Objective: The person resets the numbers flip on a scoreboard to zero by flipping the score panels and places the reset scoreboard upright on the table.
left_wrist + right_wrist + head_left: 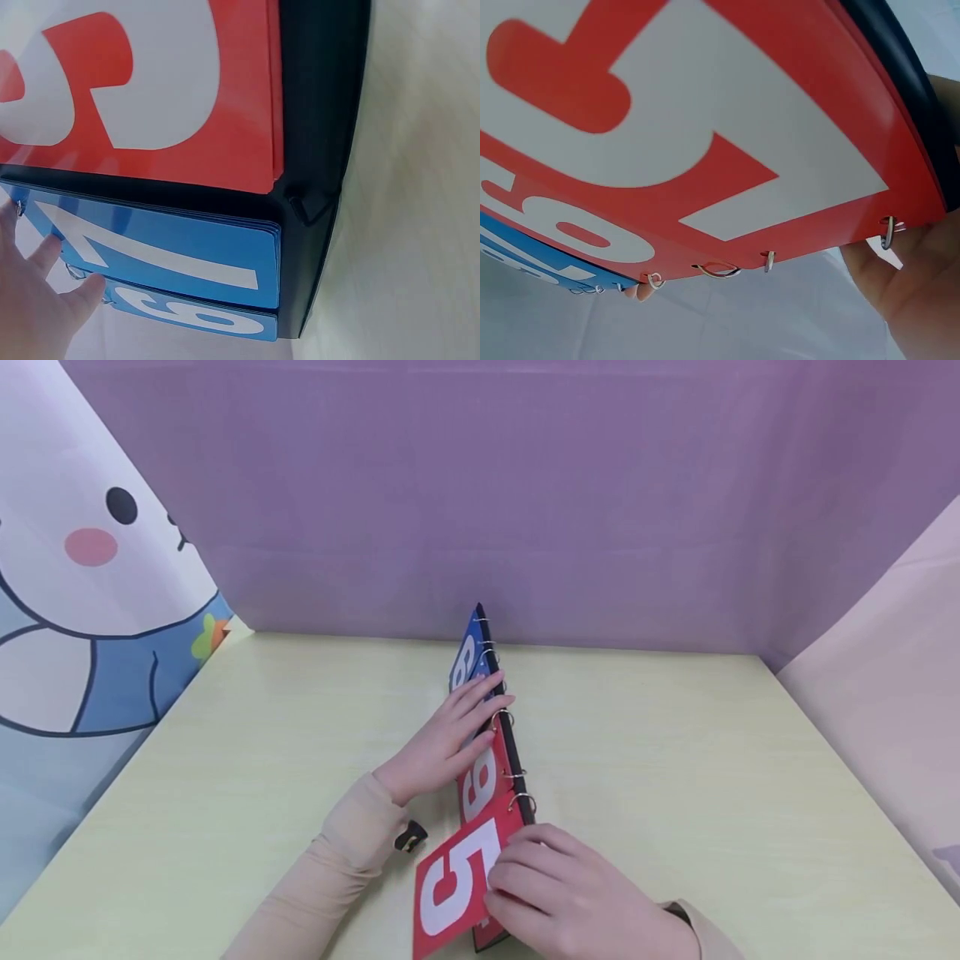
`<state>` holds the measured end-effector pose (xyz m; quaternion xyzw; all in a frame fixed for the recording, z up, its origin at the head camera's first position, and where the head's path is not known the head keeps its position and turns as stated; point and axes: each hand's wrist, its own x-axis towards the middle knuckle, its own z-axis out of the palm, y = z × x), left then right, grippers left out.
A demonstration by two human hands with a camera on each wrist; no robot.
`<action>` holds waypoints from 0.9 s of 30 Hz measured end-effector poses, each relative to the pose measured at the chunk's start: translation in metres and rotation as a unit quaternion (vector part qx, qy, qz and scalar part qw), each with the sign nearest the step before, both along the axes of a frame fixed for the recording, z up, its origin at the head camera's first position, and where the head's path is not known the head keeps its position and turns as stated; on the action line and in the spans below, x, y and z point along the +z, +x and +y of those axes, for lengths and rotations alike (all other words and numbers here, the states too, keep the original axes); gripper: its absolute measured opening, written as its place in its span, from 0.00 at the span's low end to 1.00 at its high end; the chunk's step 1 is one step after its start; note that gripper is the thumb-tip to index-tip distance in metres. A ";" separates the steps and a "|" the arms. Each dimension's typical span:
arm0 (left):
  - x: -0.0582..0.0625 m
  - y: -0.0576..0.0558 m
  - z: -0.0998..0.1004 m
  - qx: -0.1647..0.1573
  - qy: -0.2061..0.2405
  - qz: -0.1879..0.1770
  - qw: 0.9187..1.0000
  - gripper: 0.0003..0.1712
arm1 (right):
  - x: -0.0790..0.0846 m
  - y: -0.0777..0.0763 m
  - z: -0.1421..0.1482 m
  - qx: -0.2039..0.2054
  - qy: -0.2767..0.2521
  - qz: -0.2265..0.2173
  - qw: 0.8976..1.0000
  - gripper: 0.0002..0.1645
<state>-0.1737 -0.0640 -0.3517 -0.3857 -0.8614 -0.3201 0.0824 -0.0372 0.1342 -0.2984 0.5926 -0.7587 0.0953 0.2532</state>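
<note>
A flip scoreboard (514, 758) stands on edge on the table, its long side running away from me. Its black frame carries red and blue number cards on metal rings. Nearest me, a red card with a white 5 (456, 878) swings outward from the frame. Behind it hangs a red 6 card (480, 783), with blue cards (467, 658) at the far end. My left hand (446, 739) rests across the top edge near the middle, fingers extended and spread. At the near end, my right hand (577, 902) grips the scoreboard with curled fingers; its thumb is hidden.
The pale yellow table (712, 793) extends on both sides of the scoreboard. A purple backdrop (480, 493) closes off the back, and a cartoon-printed cloth (82, 593) hangs at left. Beside the left cuff is a small black object (410, 836).
</note>
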 end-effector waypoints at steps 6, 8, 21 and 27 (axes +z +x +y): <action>0.000 -0.001 0.000 -0.003 0.005 0.000 1.000 0.27 | -0.001 -0.001 -0.001 0.005 0.030 -0.002 1.000 0.16; 0.000 -0.001 -0.001 -0.004 0.006 0.005 1.000 0.27 | -0.001 0.000 -0.001 0.000 0.040 -0.013 0.999 0.16; -0.001 -0.001 0.000 -0.007 0.010 0.017 1.000 0.26 | -0.001 -0.007 -0.001 0.052 0.010 0.054 0.997 0.11; -0.002 -0.001 0.000 -0.007 0.008 0.008 1.000 0.26 | 0.008 -0.008 0.007 0.057 -0.035 0.002 0.998 0.10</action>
